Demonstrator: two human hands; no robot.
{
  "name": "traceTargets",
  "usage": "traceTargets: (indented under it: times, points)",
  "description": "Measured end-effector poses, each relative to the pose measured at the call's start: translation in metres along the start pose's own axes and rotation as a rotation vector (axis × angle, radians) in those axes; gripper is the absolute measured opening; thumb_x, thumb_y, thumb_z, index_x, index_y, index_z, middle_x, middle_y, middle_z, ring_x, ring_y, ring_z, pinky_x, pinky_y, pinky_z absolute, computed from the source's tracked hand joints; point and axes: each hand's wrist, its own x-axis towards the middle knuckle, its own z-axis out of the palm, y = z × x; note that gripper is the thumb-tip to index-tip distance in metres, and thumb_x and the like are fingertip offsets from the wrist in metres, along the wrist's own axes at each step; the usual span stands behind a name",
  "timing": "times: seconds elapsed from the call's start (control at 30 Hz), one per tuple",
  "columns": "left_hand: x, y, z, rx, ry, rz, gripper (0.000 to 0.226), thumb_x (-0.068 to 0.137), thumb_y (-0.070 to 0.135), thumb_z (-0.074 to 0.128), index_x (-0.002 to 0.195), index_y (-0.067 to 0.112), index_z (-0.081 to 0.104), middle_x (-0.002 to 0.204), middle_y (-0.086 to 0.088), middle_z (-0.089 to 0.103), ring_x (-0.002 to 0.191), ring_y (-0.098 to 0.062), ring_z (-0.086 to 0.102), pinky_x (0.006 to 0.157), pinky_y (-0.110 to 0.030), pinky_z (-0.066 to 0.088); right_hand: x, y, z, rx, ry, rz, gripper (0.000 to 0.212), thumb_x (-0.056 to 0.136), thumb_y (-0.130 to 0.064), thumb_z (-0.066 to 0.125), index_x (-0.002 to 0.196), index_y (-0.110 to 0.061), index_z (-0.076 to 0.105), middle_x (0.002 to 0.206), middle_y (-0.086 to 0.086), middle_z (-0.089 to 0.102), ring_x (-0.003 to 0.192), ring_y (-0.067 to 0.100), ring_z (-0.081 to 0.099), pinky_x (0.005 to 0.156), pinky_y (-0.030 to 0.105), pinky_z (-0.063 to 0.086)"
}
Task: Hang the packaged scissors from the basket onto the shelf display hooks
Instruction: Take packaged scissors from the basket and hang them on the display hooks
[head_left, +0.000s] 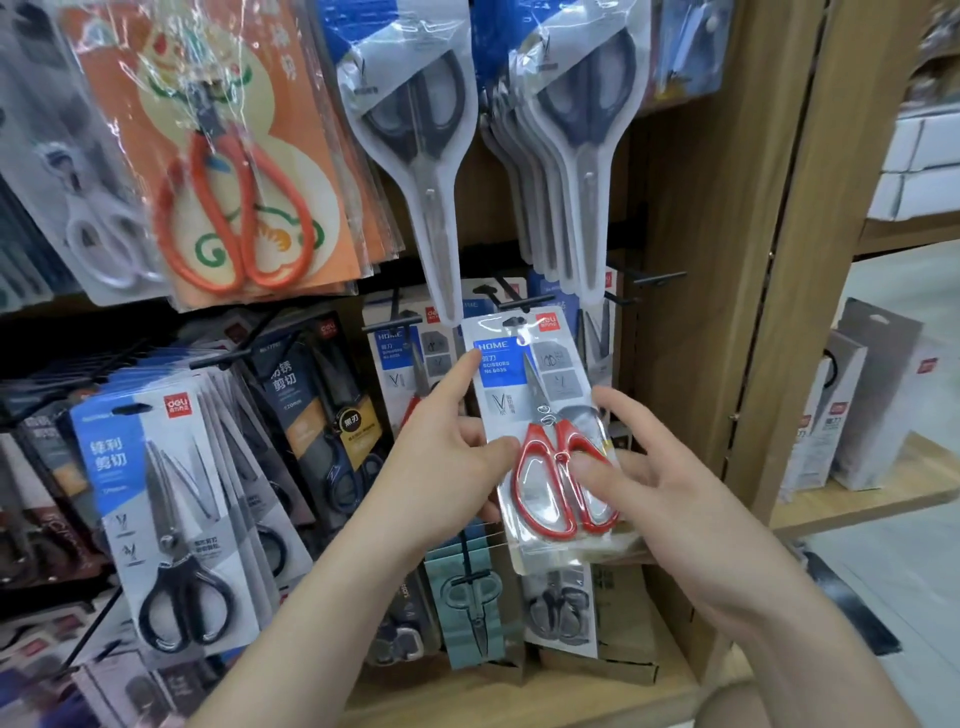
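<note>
Head view: the red-handled scissors pack (540, 415) is held upright before the lower row of the wooden shelf (722, 312). Its top hole sits at a black hook (519, 304); whether it is threaded cannot be told. The left hand (447, 467) pinches the pack's left edge, forefinger on its upper face. The right hand (660, 478) grips the lower right, thumb over the handles.

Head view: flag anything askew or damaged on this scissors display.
The red-handled scissors in a clear blister pack tilts, lower end swung right, between the left hand and right hand. The orange-card scissors pack above left hangs crooked, its wrap crinkled.
</note>
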Motion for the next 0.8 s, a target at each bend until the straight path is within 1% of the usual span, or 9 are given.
traceTargets:
  times: [0.07,0.17,0.3,0.33,0.43,0.5,0.6,0.7,0.8]
  points:
    - [0.002,0.000,0.001,0.043,0.014,0.000,0.088,0.092,0.005,0.063,0.156,0.041,0.013,0.076,0.004,0.076,0.056,-0.011,0.062,0.049,-0.023,0.049,-0.003,0.001,-0.001,-0.021,-0.013,-0.006,0.063,0.091,-0.026,0.065,0.139,-0.054,0.034,0.104,-0.006,0.076,0.092,0.014,0.074,0.078,0.035,0.059]
    - [0.002,-0.003,0.003,0.047,0.051,0.008,0.086,0.092,0.005,0.062,0.155,0.041,0.016,0.069,0.007,0.074,0.051,-0.008,0.060,0.048,-0.022,0.048,-0.002,-0.001,0.001,-0.078,0.007,-0.022,0.070,0.089,-0.019,0.068,0.143,-0.047,0.033,0.098,-0.009,0.077,0.091,0.013,0.075,0.084,0.038,0.059]
    - [0.003,-0.007,0.002,-0.022,0.069,-0.017,0.080,0.091,0.004,0.063,0.151,0.039,0.025,0.080,0.003,0.076,0.061,-0.008,0.066,0.052,-0.021,0.049,-0.002,0.000,0.001,-0.083,0.052,-0.055,0.070,0.088,-0.015,0.070,0.143,-0.045,0.038,0.101,-0.006,0.077,0.092,0.014,0.074,0.082,0.039,0.061]
    - [0.004,-0.009,0.002,0.042,0.100,0.006,0.076,0.089,0.006,0.065,0.148,0.040,0.031,0.083,0.004,0.075,0.065,-0.007,0.066,0.057,-0.022,0.050,-0.002,0.001,0.000,-0.082,0.065,-0.062,0.070,0.089,-0.012,0.070,0.142,-0.046,0.039,0.103,-0.007,0.076,0.093,0.014,0.074,0.083,0.039,0.061]
    - [0.013,-0.011,0.003,0.453,0.284,0.196,0.058,0.088,0.014,0.062,0.140,0.034,0.046,0.093,0.011,0.059,0.082,-0.008,0.059,0.077,-0.027,0.049,0.002,0.009,-0.001,-0.076,0.093,-0.064,0.066,0.090,-0.008,0.068,0.137,-0.047,0.042,0.104,-0.007,0.076,0.095,0.013,0.074,0.083,0.038,0.061]
    - [0.023,-0.006,0.004,0.678,0.362,0.294,0.050,0.092,0.020,0.057,0.140,0.031,0.050,0.097,0.009,0.050,0.091,-0.014,0.054,0.076,-0.029,0.044,0.006,0.018,-0.001,-0.072,0.097,-0.048,0.066,0.090,-0.008,0.068,0.137,-0.048,0.043,0.105,-0.003,0.076,0.095,0.015,0.074,0.085,0.040,0.060]
    - [0.039,0.001,0.008,0.923,0.397,0.297,0.048,0.098,0.030,0.047,0.146,0.031,0.044,0.106,0.004,0.048,0.100,-0.018,0.051,0.071,-0.028,0.036,0.010,0.030,0.000,-0.088,0.102,-0.055,0.067,0.089,-0.013,0.071,0.132,-0.056,0.042,0.106,0.001,0.075,0.095,0.017,0.074,0.087,0.042,0.059]
    - [0.053,0.005,0.013,0.845,0.366,0.285,0.048,0.100,0.034,0.046,0.148,0.030,0.041,0.108,0.001,0.057,0.098,-0.019,0.057,0.071,-0.031,0.042,0.015,0.039,0.000,-0.097,0.094,-0.082,0.067,0.090,-0.015,0.070,0.123,-0.065,0.039,0.107,0.001,0.074,0.094,0.016,0.074,0.084,0.040,0.060]
    - [0.066,0.009,0.016,0.794,0.378,0.279,0.041,0.100,0.040,0.048,0.139,0.027,0.053,0.104,-0.005,0.068,0.099,-0.023,0.062,0.075,-0.035,0.047,0.023,0.050,0.002,-0.136,0.074,-0.062,0.072,0.094,-0.017,0.065,0.118,-0.075,0.032,0.115,-0.002,0.069,0.094,0.016,0.073,0.068,0.031,0.061]
